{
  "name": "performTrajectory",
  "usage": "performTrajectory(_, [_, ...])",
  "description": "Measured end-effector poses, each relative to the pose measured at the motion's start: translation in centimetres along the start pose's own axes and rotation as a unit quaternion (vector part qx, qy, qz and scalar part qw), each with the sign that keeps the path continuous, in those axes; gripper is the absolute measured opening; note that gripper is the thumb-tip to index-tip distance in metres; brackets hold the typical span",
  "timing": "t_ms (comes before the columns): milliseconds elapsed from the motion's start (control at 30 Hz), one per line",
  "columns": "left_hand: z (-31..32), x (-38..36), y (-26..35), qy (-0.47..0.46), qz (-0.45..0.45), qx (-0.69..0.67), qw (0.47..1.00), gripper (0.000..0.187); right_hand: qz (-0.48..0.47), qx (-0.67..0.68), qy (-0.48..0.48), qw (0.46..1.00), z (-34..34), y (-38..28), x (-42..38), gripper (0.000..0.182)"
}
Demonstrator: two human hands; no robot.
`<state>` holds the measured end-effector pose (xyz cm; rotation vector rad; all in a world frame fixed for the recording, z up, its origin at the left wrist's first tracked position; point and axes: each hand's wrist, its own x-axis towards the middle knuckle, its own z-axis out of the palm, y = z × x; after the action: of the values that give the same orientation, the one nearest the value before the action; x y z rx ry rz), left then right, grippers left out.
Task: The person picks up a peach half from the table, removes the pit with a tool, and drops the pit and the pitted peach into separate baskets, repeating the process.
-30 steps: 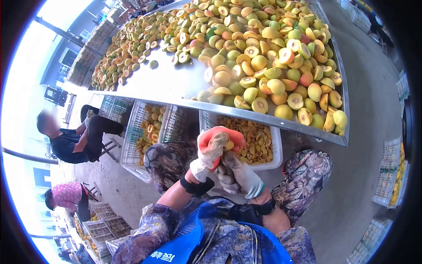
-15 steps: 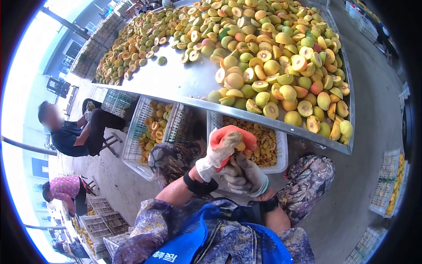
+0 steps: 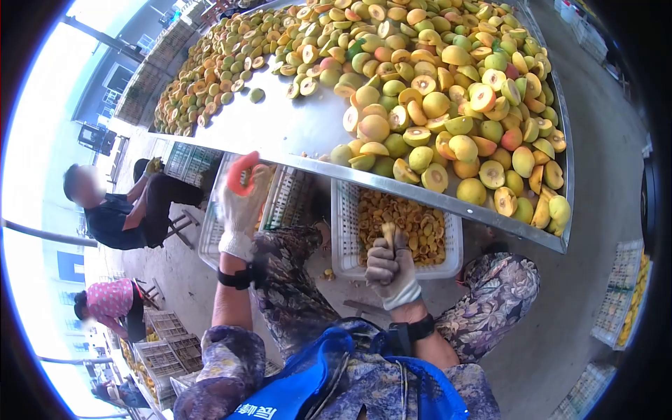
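My left hand (image 3: 241, 192), in a white glove with an orange-red coating, is over the left crate (image 3: 208, 234). Its fingers are bent and apart, with no fruit visible between them. That crate holds fruit pieces, largely hidden behind the glove. My right hand (image 3: 393, 269), in a stained pale glove, is closed around a short, tan, stick-like tool (image 3: 388, 229) whose tip points up. Just beyond it, the white crate (image 3: 339, 245) contains small brownish-yellow fruit scraps (image 3: 420, 238). Halved yellow-green stone fruit (image 3: 434, 177) is heaped on the metal table (image 3: 301, 133) above.
The metal table's raised edge (image 3: 392, 187) runs over both crates. A seated person (image 3: 112, 206) is at the left, and another in a pink top (image 3: 108, 306) is farther down. Stacked crates (image 3: 168, 343) stand lower left, with a fruit-filled crate (image 3: 619, 301) at the far right.
My hands have separated after being together over a piece of fruit. The left has swung left over the left crate; the right remains near the scrap crate, closed around the tool.
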<state>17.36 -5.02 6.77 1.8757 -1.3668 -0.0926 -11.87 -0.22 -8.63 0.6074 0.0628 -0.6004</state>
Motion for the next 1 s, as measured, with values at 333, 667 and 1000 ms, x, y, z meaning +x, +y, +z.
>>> performTrajectory(333, [16.2,2.8,6.9,-0.221,0.255,0.015,0.941,0.035,-0.075,-0.243,0.046,0.966,4.7,1.4,-1.8,0.057])
performTrajectory(667, [9.0,0.5,9.6,-0.357,-0.109,-0.33,0.867,0.045,-0.302,-0.501,0.157,0.796,5.0,2.0,-1.4,0.048])
performTrajectory(1000, [7.6,-10.2,9.2,-0.398,-0.193,-0.497,0.746,0.043,-0.348,-0.53,0.151,0.758,5.0,3.0,-2.5,0.028])
